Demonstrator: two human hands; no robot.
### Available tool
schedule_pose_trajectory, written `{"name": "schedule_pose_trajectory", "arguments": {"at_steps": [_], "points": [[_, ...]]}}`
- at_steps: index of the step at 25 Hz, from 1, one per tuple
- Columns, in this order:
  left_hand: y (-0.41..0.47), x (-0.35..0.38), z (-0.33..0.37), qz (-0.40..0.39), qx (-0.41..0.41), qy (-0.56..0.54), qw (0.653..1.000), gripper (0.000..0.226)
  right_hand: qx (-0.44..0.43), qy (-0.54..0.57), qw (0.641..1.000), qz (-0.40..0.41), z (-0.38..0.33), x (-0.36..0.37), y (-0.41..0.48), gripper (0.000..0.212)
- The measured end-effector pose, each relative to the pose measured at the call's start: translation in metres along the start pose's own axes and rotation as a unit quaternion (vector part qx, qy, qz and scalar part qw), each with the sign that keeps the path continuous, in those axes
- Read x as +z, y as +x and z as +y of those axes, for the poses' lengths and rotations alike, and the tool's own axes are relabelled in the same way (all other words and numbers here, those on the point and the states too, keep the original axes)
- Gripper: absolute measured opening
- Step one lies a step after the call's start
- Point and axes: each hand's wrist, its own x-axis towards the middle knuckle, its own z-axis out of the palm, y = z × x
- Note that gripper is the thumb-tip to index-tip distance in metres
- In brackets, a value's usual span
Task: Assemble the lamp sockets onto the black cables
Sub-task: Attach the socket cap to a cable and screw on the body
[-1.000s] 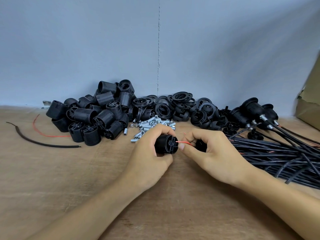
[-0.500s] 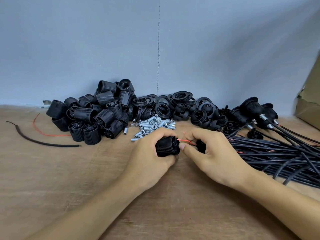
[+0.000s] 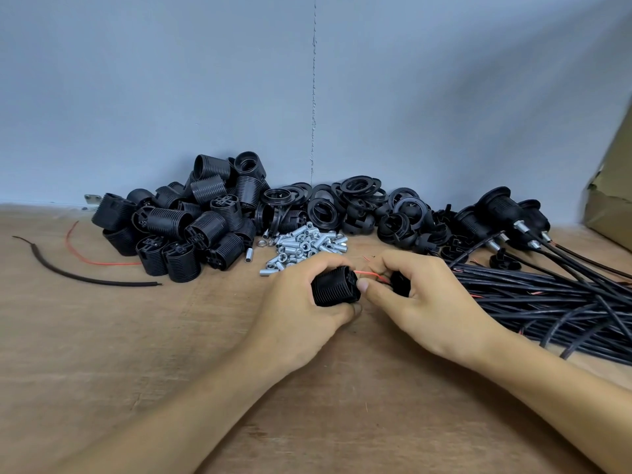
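Socket body [image 3: 333, 287], clasped in the left hand [image 3: 297, 302] at centre, takes a red wire [image 3: 367, 274] from the black cap [image 3: 400, 283] the right hand [image 3: 420, 302] grips; few finished sockets [image 3: 496, 208] at 2 o'clock, many loose shells [image 3: 191, 230] at 10 o'clock.

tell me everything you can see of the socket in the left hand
The black socket is a ribbed cylinder that looks like plastic, lying sideways with its slotted end facing right. The left hand grips it round the barrel. A thin red wire reaches that end, pinched by the right hand, whose thumb tip touches the socket's rim.
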Motion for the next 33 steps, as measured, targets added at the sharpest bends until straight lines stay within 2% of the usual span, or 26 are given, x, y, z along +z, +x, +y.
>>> {"name": "schedule_pose_trajectory", "arguments": {"at_steps": [7,14,18,23,26,33], "points": [[0.004,-0.0002,-0.0025,0.022,-0.021,-0.016,0.999,0.041,0.042,0.027,0.999,0.022,0.0027,0.0006,0.0022,0.017],[0.0027,-0.0012,-0.0021,0.005,-0.006,-0.002,1.0,0.039,-0.009,0.018,1.0,0.007,-0.0014,0.0021,0.0004,0.021],[0.0019,-0.0013,-0.0023,0.0,0.008,0.023,1.0,0.039,0.023,0.018,1.0,0.0,0.0009,0.005,-0.0003,0.031],[0.0044,0.0024,-0.0004,0.031,0.002,0.037,0.999,0.04,0.061,0.037,0.997,0.008,0.0051,0.0039,0.003,0.017],[0.0059,0.0015,-0.001,0.038,-0.011,0.022,0.999,0.04,0.072,0.072,0.995,0.006,0.003,0.0014,0.0041,0.02],[0.0056,0.0009,-0.0009,0.028,0.007,0.041,0.999,0.038,0.061,0.01,0.998,0.022,-0.0003,0.0066,-0.0006,0.025]]}}
